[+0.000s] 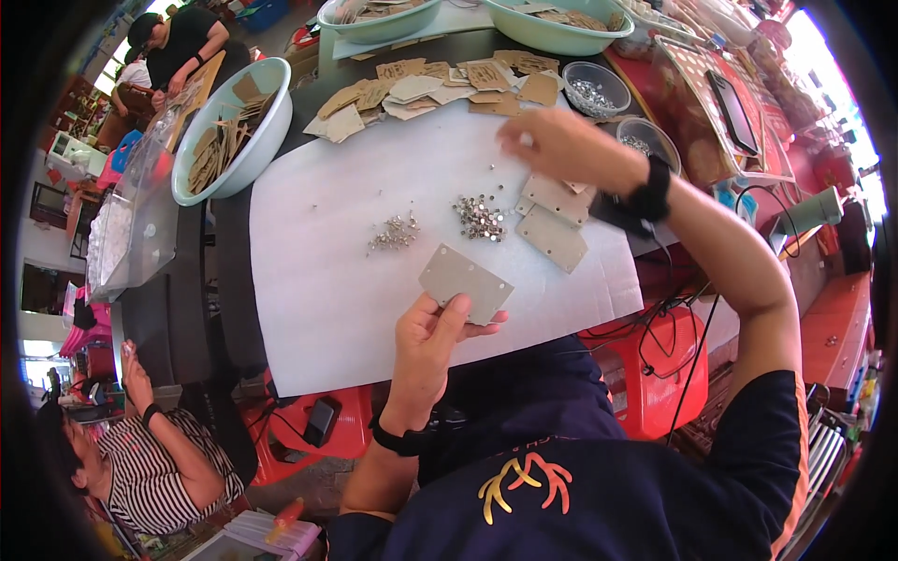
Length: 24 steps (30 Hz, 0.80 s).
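My left hand (428,346) grips a thin grey-beige card (466,282) by its near edge, the thumb on top and fingers beneath. Small round metal dots sit near the card's corners. Above the far right of the white sheet (323,271), my right hand (572,148) is blurred by motion; whether its fingers hold anything cannot be made out. Beyond the held card lie a pile of small pin-like metal pieces (394,234) and a pile of round metal caps (479,219). Several cards with metal dots (552,239) overlap to the right of the caps.
Brown and grey cards (412,89) line the sheet's far edge. Two clear bowls of metal pieces (596,91) stand at far right. Pale green basins (234,131) hold more cards. Red stools (655,374) and dark cables are below the table. Two other people sit at left.
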### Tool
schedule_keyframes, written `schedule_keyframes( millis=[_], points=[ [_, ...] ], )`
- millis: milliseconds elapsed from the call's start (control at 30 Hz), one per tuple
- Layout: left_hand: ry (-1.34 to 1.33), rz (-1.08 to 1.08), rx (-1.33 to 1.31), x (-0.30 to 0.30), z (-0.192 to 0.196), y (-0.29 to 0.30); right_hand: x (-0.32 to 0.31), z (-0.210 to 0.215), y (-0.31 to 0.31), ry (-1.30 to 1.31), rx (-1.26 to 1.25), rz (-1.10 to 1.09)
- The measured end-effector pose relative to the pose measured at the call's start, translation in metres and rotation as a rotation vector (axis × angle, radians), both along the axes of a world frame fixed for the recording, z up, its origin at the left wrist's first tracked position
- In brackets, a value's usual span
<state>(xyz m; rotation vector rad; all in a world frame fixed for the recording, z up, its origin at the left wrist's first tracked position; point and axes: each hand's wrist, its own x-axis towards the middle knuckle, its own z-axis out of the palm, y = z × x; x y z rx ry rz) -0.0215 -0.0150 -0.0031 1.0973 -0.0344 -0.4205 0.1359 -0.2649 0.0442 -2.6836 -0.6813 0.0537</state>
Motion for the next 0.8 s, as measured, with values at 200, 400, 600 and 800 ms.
schedule_keyframes(
  millis=[200,400,600,800],
  points=[
    [-0.004,-0.022,0.041,0.002,0.005,0.001,0.08,-0.017,-0.033,-0.088,-0.31,-0.315],
    [0.019,-0.032,0.042,0.004,0.005,0.003,0.094,-0.013,-0.027,0.08,-0.477,-0.325],
    [0.036,-0.009,0.042,0.01,0.006,0.005,0.071,-0.006,-0.018,-0.4,-0.626,-0.189],
    [-0.016,0.078,0.08,0.014,0.007,-0.001,0.021,0.035,-0.02,-0.346,0.084,-0.171]
  ],
)
